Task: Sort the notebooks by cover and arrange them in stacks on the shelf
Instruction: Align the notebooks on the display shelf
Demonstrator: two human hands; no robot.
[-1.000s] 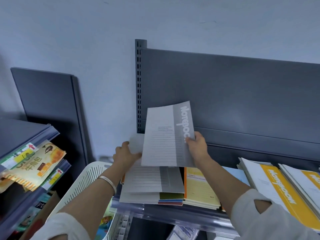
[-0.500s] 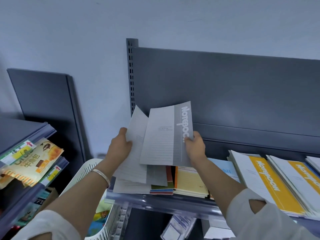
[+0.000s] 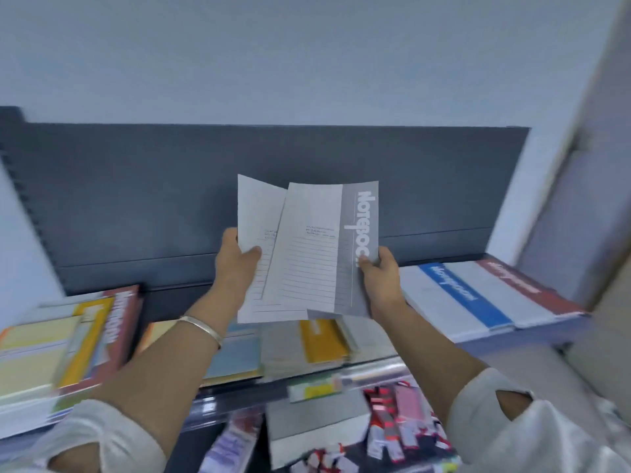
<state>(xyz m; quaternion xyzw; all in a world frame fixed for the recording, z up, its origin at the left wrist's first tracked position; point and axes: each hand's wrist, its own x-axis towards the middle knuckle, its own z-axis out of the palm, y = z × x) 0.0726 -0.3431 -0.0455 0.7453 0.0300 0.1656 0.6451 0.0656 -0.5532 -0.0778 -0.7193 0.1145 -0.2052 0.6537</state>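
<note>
"Sorting stands where, judging by the shelf?"

"Partway, it seems. At the shelf's right end a blue-striped stack and a red-striped stack lie side by side, and each looks uniform. At its middle sits a yellow-striped stack. At its left end a mixed pile of yellow and red covers lies askew and blurred, probably unsorted."

"And the hands?"

"Both are raised above the shelf's middle. The left hand pinches the rear grey notebook at its edge, thumb in front. The right hand grips the lower corner of the front grey notebook, which overlaps the rear one. No grey stack shows on the shelf, so these two seem to need a place, and the mixed pile likely needs splitting."
</note>
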